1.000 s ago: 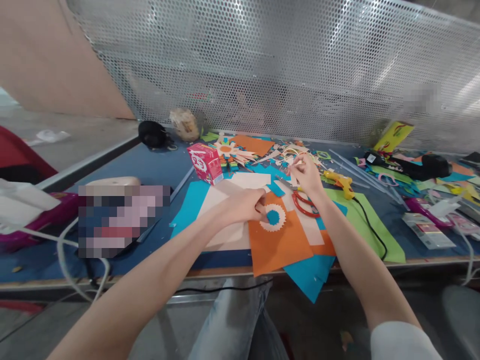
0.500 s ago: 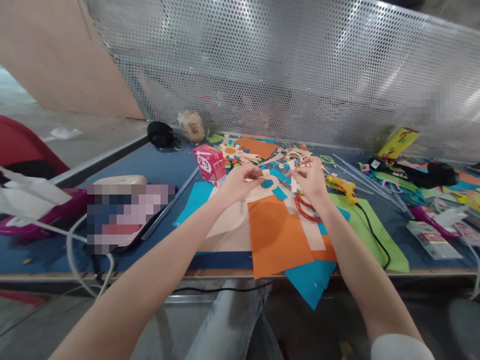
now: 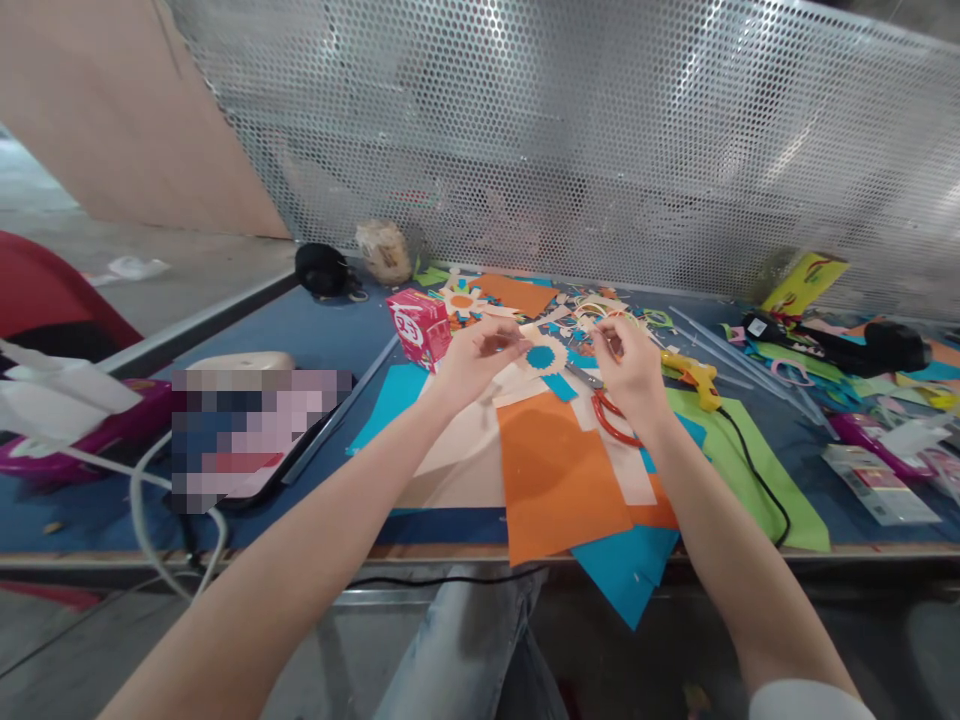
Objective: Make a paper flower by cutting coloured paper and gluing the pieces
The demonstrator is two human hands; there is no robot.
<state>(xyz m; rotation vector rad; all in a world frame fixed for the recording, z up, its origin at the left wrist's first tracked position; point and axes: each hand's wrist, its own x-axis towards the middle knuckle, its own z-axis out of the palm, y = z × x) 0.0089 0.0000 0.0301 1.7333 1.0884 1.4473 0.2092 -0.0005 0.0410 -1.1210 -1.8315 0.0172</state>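
My left hand [image 3: 486, 362] pinches the left edge of a cream paper ring [image 3: 560, 358] with a jagged inner edge; blue shows through its centre. A blue paper strip [image 3: 559, 387] juts out below the ring. To the right, my right hand [image 3: 628, 362] is held up with thumb and fingertips together; what they hold, if anything, is too small to make out. Scissors with red handles [image 3: 611, 420] lie just under that hand. An orange paper sheet [image 3: 562, 480] lies in front of both hands, over cream and blue sheets.
A yellow glue gun [image 3: 697, 378] with a black cord rests on green paper [image 3: 780, 490] at the right. A pink box [image 3: 418, 328] stands left of my hands. Behind are a finished-looking paper flower [image 3: 460, 301] and many scraps. A perforated metal panel [image 3: 525, 150] closes the back.
The white paper strip that was in my right hand no longer shows there. My right hand has shifted slightly right, uncovering the scissors' blades. The ring stays in my left hand.
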